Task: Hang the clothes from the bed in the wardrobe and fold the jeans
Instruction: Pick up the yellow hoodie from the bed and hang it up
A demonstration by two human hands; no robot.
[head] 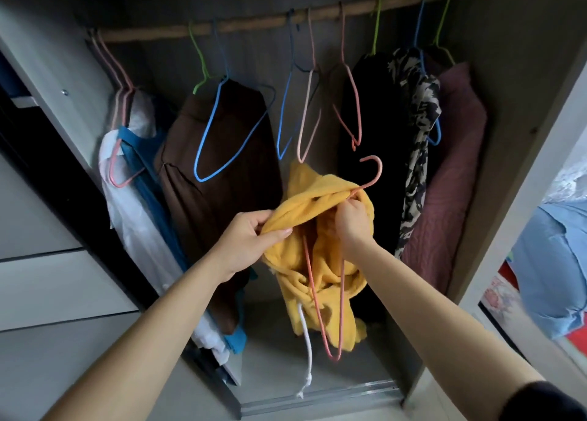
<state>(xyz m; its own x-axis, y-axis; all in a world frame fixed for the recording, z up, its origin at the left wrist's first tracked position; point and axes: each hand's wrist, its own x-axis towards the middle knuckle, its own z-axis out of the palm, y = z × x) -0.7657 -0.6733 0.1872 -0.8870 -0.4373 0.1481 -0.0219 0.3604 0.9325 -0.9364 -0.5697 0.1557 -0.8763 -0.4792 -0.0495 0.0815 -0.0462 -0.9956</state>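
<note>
Left hand pinches the yellow fleece garment, right hand grips the pink wire hanger, seemingly half inside it; hanging remains, jeans unseen.

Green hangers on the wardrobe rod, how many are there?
3 green hangers: left above the brown garment, middle above the black garment, right above the maroon garment. Others may be hidden.

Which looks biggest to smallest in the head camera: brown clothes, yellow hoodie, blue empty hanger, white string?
1. brown clothes
2. yellow hoodie, bunched up and nearer the camera, so its place against the brown is unsure
3. blue empty hanger
4. white string
</note>
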